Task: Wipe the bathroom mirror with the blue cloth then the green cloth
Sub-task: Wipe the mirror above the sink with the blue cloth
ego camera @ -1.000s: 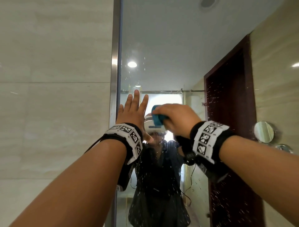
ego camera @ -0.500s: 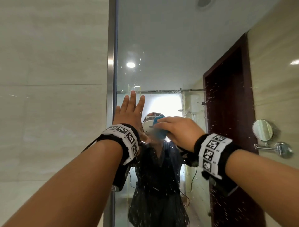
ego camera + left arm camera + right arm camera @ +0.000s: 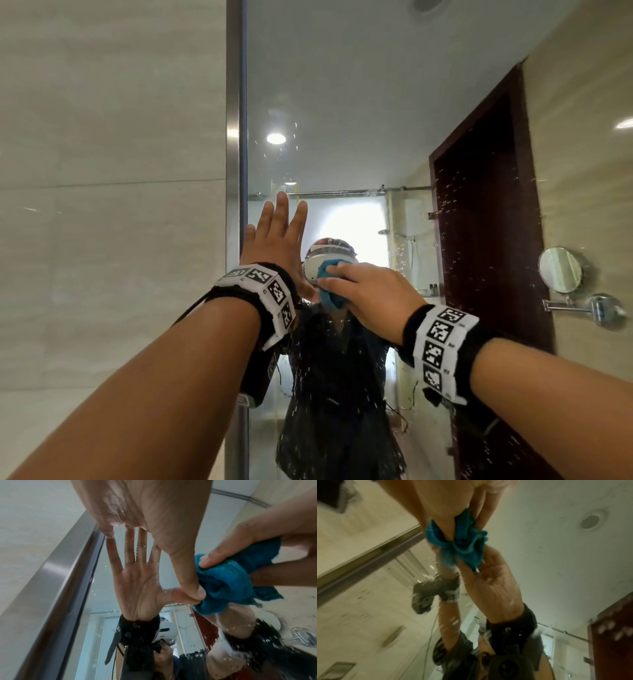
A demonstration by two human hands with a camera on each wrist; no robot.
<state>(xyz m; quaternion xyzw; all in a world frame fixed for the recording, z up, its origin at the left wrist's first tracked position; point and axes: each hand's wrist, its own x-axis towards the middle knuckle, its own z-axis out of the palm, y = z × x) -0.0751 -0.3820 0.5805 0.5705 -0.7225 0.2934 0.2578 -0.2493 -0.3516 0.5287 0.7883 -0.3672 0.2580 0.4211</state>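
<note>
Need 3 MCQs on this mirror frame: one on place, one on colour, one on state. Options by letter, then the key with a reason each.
1. Where is the left hand?
A. flat on the mirror by its left frame
B. on the wall tiles
C. hanging at the person's side

2. What colour is the cloth in the right hand?
A. green
B. white
C. blue

3. What state is the glass in?
A. dry and spotless
B. speckled with water droplets
C. cracked

Answers:
1 A: the left wrist view shows the palm and straight fingers meeting their reflection beside the metal frame.
2 C: the bunched cloth is blue in all three views.
3 B: droplets stand out over the reflected dark door.
</note>
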